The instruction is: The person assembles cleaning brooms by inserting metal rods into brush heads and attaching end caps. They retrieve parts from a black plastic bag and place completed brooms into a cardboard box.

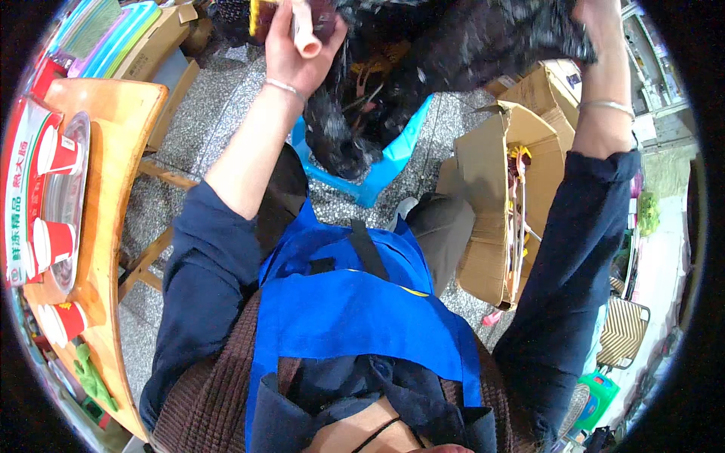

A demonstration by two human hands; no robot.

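**Asker:** Looking down from the head camera, what sits closest?

**Describer:** A blue apron (355,309) over a dark top and brown knit fills the lower middle. Both forearms rise from dark blue sleeves toward the top edge.

**Asker:** What lies to the sides?

**Describer:** On the person's left stands a wooden table (124,113). It carries a round metal tray (73,219) with red paper cups (57,241) on and around it. On the right is an open cardboard box (491,196) with thin yellow and red pieces standing inside. Between them, past the apron, a light blue plastic stool (389,162) stands on the speckled grey floor (226,98).

**Asker:** And the hands?

**Describer:** The left hand (296,45), a thin bracelet at its wrist, is closed around a pale pink tube (304,34) (its round open end faces the camera). Just behind it is something yellow and dark red, cut off by the top edge, and I cannot tell what it is. The right hand (600,19), also wearing a bracelet, grips the upper corner of a black fluffy cloth (453,45).

**Asker:** Where does that cloth hang?

**Describer:** It stretches across the top between the two hands, and one part droops down in front of the stool.
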